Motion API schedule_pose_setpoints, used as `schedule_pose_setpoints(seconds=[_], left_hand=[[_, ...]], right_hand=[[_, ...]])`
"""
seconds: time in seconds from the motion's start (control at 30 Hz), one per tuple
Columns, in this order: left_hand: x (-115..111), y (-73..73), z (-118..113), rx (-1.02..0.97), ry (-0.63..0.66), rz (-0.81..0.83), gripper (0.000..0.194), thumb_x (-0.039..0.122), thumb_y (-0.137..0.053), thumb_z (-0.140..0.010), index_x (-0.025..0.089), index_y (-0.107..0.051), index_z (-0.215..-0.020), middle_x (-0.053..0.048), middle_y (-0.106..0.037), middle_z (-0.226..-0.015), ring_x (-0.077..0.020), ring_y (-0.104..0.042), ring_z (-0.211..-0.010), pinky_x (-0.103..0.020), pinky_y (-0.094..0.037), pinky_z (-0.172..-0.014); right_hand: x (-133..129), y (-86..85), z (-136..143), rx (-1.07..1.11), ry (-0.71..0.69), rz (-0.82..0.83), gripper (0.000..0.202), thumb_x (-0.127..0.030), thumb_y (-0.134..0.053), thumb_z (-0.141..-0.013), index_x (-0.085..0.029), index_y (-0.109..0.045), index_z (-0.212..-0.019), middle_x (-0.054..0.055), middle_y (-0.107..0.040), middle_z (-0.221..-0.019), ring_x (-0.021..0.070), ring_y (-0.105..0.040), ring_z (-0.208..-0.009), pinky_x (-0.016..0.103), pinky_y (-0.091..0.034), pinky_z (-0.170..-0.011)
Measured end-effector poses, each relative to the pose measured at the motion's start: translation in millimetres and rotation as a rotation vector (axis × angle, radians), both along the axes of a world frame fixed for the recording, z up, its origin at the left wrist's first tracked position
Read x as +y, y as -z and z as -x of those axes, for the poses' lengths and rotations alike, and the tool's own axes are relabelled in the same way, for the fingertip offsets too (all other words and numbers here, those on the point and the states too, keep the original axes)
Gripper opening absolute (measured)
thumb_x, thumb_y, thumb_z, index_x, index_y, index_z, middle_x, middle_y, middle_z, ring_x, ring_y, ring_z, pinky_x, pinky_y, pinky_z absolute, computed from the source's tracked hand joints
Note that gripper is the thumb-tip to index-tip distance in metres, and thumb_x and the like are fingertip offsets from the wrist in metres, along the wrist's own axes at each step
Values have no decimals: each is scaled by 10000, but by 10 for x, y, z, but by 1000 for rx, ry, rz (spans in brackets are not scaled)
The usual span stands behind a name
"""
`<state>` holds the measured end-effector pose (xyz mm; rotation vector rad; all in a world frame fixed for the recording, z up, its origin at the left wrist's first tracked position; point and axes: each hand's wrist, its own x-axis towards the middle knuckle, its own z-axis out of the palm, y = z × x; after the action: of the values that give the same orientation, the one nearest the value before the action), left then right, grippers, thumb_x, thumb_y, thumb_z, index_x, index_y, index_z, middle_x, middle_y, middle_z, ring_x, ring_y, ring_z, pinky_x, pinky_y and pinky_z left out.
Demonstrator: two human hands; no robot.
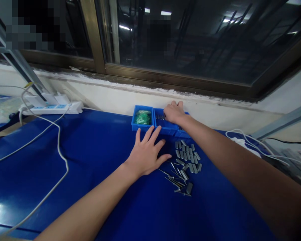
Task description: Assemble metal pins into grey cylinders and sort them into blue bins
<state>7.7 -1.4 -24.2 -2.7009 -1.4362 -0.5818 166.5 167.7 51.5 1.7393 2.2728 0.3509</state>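
Palm down with its fingers spread, my left hand [145,154] is at the blue table [102,150], in front of the blue bins. Curled fingers of my right hand [175,112] are over the middle blue bin [165,125]; whether they hold anything is hidden. Small dark metal parts [160,117] lie in that bin. To its left, a blue bin [140,128] holds green pieces [142,117]. A third blue bin [182,134] is partly covered by my right hand and forearm. Several grey metal cylinders [188,154] and thin rivet-like pins [175,180] lie between my arms.
A white power strip [55,108] with plugs stands at the back left, its white cable [62,157] crossing the table. More white cables [251,144] lie at the right. Behind the bins are a wall [110,97] and a window.
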Motion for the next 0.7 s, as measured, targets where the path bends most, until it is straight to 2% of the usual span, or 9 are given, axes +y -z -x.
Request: schedule_pose_setpoints(seconds=[0.17, 0.3, 0.37, 0.5, 0.6, 0.67, 0.7], left_hand=[[5, -13, 13, -7, 6, -2, 634, 686, -426, -1093, 235, -670, -1466, -159, -252, -1809, -433, -236, -1668, -846, -201, -1252], [-1, -18, 27, -20, 11, -11, 631, 677, -430, -1096, 230, -672, -1469, -164, -266, -1804, -445, -247, -1660, -846, -207, -1248], [-10, -9, 23, -18, 15, -9, 628, 676, -440, -1094, 229, -672, -1469, -168, -261, -1805, -448, -249, -1658, -844, -214, -1246], [-10, 36, 0, -18, 16, -7, 587, 651, -493, -1087, 236, -678, -1457, -174, -263, -1803, -462, -251, -1655, -850, -223, -1235], [-2, -19, 11, -27, 25, -29, 552, 608, -574, -1070, 224, -681, -1451, -193, -293, -1788, -477, -261, -1648, -858, -235, -1225], [-43, -166, 56, -53, 93, -61, 470, 522, -631, -1066, 207, -706, -1406, -194, -421, -1726, -448, -358, -1615, -806, -291, -1247], [-93, -271, 91, -77, 163, -75, 395, 457, -633, -1078, 210, -724, -1371, -169, -526, -1657, -398, -456, -1569, -730, -349, -1269]], right_hand=[[-31, -115, -41, 63, -6, -15, 288, -130, -648, -914, -163, -830, -1134, 177, -757, -1282, 394, -477, -1339, 522, -297, -1011], [-164, -230, -122, 251, -40, -141, 381, -213, -507, -1014, -245, -821, -1228, 144, -752, -1316, 387, -485, -1338, 521, -287, -993], [-235, -255, -172, 351, -78, -209, 430, -182, -458, -1013, -260, -828, -1219, 132, -750, -1328, 381, -493, -1327, 527, -276, -1003], [-397, -300, -257, 420, -123, -187, 447, -97, -483, -951, -227, -838, -1188, 135, -730, -1393, 384, -477, -1369, 544, -277, -1055], [-717, -380, -314, 640, -152, -333, 428, -154, -460, -1005, -235, -808, -1241, 117, -746, -1364, 353, -555, -1316, 522, -365, -1059], [-1066, -441, -376, 790, -225, -523, 411, -244, -430, -1066, -224, -769, -1298, 126, -762, -1276, 320, -627, -1217, 498, -445, -1041], [-1259, -469, -421, 866, -263, -670, 413, -291, -417, -1090, -245, -738, -1345, 119, -759, -1231, 311, -647, -1178, 499, -481, -1017]])
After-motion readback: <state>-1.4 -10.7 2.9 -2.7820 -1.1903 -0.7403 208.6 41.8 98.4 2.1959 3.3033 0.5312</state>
